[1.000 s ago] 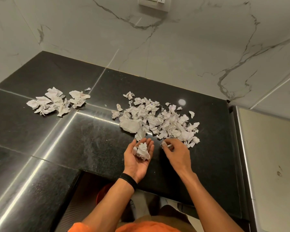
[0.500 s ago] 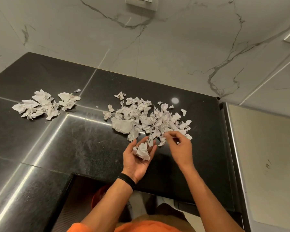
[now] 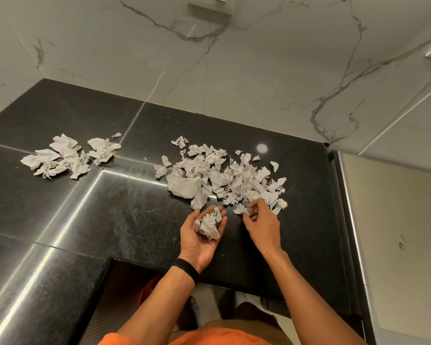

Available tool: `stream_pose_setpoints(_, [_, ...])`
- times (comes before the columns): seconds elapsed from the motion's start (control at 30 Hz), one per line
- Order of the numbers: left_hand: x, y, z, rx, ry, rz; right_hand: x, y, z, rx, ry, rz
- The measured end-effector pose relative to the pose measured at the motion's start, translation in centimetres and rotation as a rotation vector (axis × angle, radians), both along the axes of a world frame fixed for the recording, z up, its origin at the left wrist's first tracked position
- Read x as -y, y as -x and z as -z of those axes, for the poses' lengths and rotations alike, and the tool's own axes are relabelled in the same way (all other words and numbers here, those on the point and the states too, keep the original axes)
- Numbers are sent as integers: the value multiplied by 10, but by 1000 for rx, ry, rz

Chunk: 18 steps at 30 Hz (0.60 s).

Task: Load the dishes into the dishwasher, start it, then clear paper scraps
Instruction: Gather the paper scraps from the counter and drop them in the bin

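A big heap of torn white paper scraps (image 3: 224, 175) lies on the black counter (image 3: 125, 220). A smaller heap of scraps (image 3: 67, 156) sits further left. My left hand (image 3: 202, 235) is palm up just below the big heap, cupping a small wad of crumpled scraps (image 3: 209, 224). My right hand (image 3: 260, 220) is at the heap's near edge, its fingertips pinching a paper scrap (image 3: 240, 209).
A marble wall (image 3: 234, 70) with a switch plate (image 3: 209, 3) backs the counter. A grey steel appliance top (image 3: 396, 232) borders the counter on the right. Below the counter's front edge an orange bin (image 3: 151, 286) shows partly.
My right hand reached into the heap's near edge and then drew back slightly with a scrap pinched in its fingers. My left hand stayed cupped with its wad.
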<state>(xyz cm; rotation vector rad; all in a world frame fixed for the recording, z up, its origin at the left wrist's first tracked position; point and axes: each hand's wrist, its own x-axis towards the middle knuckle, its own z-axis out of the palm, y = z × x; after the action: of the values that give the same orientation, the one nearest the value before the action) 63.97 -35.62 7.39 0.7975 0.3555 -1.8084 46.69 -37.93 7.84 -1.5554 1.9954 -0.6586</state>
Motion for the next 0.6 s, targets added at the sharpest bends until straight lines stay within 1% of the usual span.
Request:
stream_pose_setpoints(0.07, [1,0,2,10,-8,-5,-5,6,-6,86,-3,60])
stream_pose_setpoints(0.17, [3,3,2,21,-23,-6,-16,9,-14,183,27,83])
stream_pose_setpoints(0.33, [7,14,2,67,-31,14,-28,-16,-36,378,124,-7])
stream_pose_setpoints(0.4, [10,20,1,72,-15,30,-32,-32,-40,409,127,-81])
stream_pose_setpoints(0.5, [13,23,-3,39,-6,17,-38,-46,-38,336,130,-199])
stream_pose_setpoints(0.53, [13,22,-3,24,-4,2,-38,-46,-38,338,138,-200])
stream_pose_setpoints(0.6, [13,17,-3,-18,3,-32,-31,-42,-38,407,154,-129])
